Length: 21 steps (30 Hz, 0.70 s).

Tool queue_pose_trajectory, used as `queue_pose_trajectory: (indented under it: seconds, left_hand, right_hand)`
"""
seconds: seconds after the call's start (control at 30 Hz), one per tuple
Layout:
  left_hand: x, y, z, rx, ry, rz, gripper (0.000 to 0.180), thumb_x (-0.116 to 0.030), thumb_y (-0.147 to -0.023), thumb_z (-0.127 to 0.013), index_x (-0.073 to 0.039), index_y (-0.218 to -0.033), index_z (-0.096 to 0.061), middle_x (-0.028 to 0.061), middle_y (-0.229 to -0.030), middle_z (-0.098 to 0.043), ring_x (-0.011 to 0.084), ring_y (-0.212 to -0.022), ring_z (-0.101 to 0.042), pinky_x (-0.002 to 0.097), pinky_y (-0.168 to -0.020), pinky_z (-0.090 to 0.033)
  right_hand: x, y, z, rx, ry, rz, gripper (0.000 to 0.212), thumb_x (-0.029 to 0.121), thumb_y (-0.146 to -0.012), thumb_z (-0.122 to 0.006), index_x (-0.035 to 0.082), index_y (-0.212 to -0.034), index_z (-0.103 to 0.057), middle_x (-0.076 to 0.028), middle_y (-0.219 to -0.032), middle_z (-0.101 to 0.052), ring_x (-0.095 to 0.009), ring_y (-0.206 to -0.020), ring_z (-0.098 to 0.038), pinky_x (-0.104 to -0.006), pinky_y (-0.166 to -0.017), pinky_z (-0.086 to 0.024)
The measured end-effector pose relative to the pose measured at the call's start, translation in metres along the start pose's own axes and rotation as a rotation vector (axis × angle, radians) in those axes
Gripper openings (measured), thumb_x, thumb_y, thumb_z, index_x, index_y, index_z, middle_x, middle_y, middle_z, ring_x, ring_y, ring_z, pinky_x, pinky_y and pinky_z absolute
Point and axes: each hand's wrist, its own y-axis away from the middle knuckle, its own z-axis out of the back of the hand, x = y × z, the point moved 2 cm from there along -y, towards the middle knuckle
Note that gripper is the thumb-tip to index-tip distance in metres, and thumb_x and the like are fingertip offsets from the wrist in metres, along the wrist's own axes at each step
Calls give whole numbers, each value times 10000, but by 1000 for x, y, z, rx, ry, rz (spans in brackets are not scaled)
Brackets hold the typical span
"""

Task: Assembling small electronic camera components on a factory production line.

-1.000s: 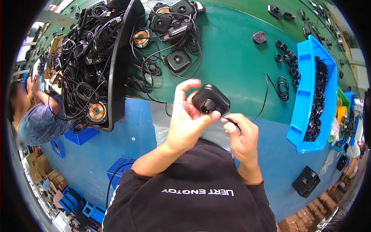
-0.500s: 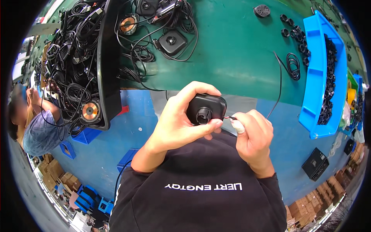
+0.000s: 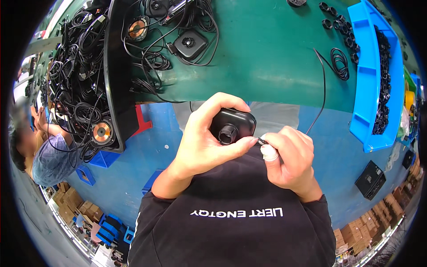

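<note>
The black housing (image 3: 240, 121) is in the air in front of the person's body, near the close edge of the tabletop (image 3: 267, 53). Its round black collar (image 3: 228, 133) faces up toward the camera, and the body looks closed, so I judge this part is already put together. The left hand (image 3: 207, 138) is curved around the housing and holds it firmly. The right hand (image 3: 291, 155), with a white wrap (image 3: 269, 152) on one finger, is pinched narrow on the end of a thin cable (image 3: 261, 141), just beside the corner of the housing. Whether the cable end is fully fixed there I cannot tell – the fingers cover the place.

On the right of the tabletop lies a black cable coil (image 3: 339, 64); its loose part runs down toward the right hand, so probably it is the same cable. Beyond it are loose black rings (image 3: 344, 29), and a blue tray (image 3: 367, 71) holds many more. On the left, another housing (image 3: 190, 43) and a copper-coloured disc (image 3: 138, 28) lie among wires, and a black bin (image 3: 109, 84) is full of cables – clearly much remains outside the hands.
</note>
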Motion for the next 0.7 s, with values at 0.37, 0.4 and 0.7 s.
queue_pose_trajectory:
  seconds: [0.37, 0.4, 0.7]
  left_hand:
    - [10, -2, -1, 51, -308, -443, 538, -38, -546, -752, -31, -1039, -538, 93, -911, -576, 189, -804, -528, 287, -720, -454]
    - [10, -2, -1, 54, -309, -441, 538, -38, -546, -752, -31, -1039, -538, 93, -911, -576, 189, -804, -528, 287, -720, -454]
    - [5, -2, -5, 4, -300, -478, 426, -7, -617, -740, -25, -1020, -604, 73, -887, -595, 178, -728, -546, 267, -665, -458]
  right_hand:
    - [-7, 4, -3, -20, -172, -65, 56, 54, -801, -613, 26, -806, -565, -43, -631, -437, -179, -478, -334, -306, -446, -325]
    - [-7, 5, -4, -22, -172, -68, 56, 54, -801, -613, 26, -806, -565, -43, -631, -437, -179, -478, -334, -306, -446, -325]
    - [-12, 13, -6, 150, -551, -239, 124, 90, -831, -566, 11, -747, -522, -52, -609, -439, -175, -520, -336, -297, -483, -292]
